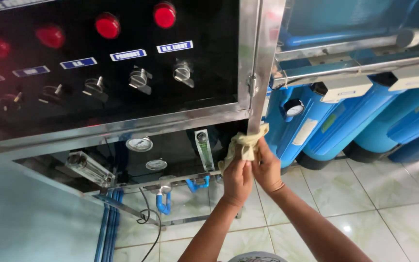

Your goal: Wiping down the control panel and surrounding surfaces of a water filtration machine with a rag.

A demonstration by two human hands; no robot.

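Left hand: the left hand (237, 180) is closed in a fist around the lower part of the cloth, just below the steel post, touching the right hand.
Right hand: the right hand (266, 167) is curled around the same cloth from the other side, fingers pressed against it at the post's lower end.
Cloth: one pale yellow cloth (245, 142), bunched and wrapped against the steel corner post (266, 58) at the lower right corner of the control cabinet, clamped between both hands.
Control panel: one black panel (107, 63) in a steel frame, filling the upper left.
Red lamps: four round red lamps (107, 25) in a row along the panel's top edge, plus a red glow at the far left edge that is too blurred to count.
Switches: five rotary switches (139, 79) in a row below the lamps, with small blue labels above them.
Gauges: two round dial gauges (139, 144) in the open bay under the panel, and one more (294, 107) on a blue tank to the right.
Flow meters: two clear tube meters (203, 148), one upright near the hands, one slanted at the bay's left.
Blue pipe fittings: two elbows (162, 204) at the bay's bottom edge.
Tanks: at least four blue cylindrical tanks (350, 116) right of the post, under steel rails.
Floor: glossy pale green-veined tiles (389, 204) with light grout lines.
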